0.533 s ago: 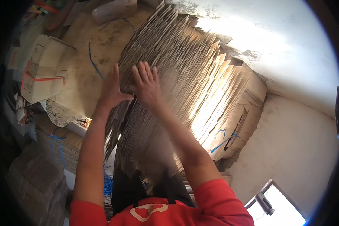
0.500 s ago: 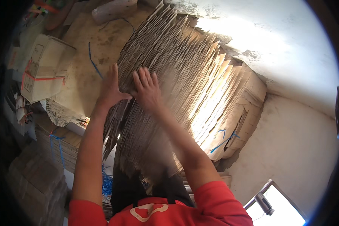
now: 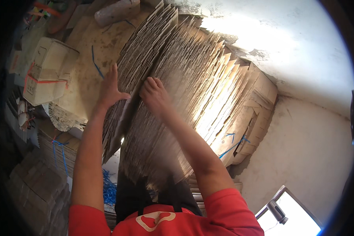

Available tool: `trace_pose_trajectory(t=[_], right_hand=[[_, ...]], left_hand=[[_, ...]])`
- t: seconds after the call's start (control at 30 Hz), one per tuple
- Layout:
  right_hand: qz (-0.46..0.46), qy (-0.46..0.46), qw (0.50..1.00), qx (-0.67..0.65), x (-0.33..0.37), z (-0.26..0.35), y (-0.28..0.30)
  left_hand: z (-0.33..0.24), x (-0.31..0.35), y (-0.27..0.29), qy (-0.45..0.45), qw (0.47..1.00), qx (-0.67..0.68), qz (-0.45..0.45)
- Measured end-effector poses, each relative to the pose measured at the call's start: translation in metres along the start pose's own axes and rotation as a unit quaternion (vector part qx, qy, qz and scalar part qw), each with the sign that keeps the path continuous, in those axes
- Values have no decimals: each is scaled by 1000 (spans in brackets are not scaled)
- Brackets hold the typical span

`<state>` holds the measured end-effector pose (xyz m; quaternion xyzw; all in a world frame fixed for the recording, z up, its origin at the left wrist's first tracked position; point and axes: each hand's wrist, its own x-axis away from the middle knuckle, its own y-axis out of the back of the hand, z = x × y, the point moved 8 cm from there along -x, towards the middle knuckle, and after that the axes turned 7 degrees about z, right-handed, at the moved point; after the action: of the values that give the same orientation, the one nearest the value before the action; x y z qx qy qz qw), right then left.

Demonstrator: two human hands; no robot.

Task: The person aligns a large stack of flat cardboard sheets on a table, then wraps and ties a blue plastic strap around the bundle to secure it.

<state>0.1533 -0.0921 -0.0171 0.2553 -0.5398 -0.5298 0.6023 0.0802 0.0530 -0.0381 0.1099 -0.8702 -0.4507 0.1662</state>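
Reaching over packed cardboard, straight ahead of a red shirt (image 3: 192,226); finding two groups parted by one dark, slanting gap: one smaller sheaf (image 3: 147,43) left of it, one larger stack (image 3: 188,74) right of it, both in the middle of view; seeing thin, stiff, grey-brown sheets set face to face, edges jagged and toothed, too many to count; noting strong light whitening the larger stack's right side.

Spreading the left hand (image 3: 111,90) wide at the sheaf's outer side, thumb stretching across toward the gap; being unable to tell the pressure; holding the right hand (image 3: 154,93) narrow, fingers curled, at the larger stack's edge just beside the gap; being unable to tell of any sheet in the hidden fingertips.

Counting around: one pale, angular carton (image 3: 53,88) wearing red strapping; one translucent, rounded bundle (image 3: 117,11); one smooth blue strip (image 3: 94,63) on a stained tan surface (image 3: 110,45); one pleated, rounded piece (image 3: 63,118); one tied cardboard bundle (image 3: 47,143), lower left; one tangle of blue strands (image 3: 109,190); one dark cylinder (image 3: 277,212) before one bright framed panel (image 3: 297,218); facing rough, patchy plaster (image 3: 303,133) at right.
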Motion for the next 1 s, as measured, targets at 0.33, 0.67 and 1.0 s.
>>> trace_pose_trajectory(t=[0.33,0.67,1.0], right_hand=[[-240,-7,968,-79,31,-17,-10],[-159,17,987,14,14,-8,25],[-143,-234,912,-305,-38,-22,-6]], left_hand=[[19,-5,6,44,999,5,22],[17,-3,9,50,998,20,15],[18,-4,9,40,999,0,-4]])
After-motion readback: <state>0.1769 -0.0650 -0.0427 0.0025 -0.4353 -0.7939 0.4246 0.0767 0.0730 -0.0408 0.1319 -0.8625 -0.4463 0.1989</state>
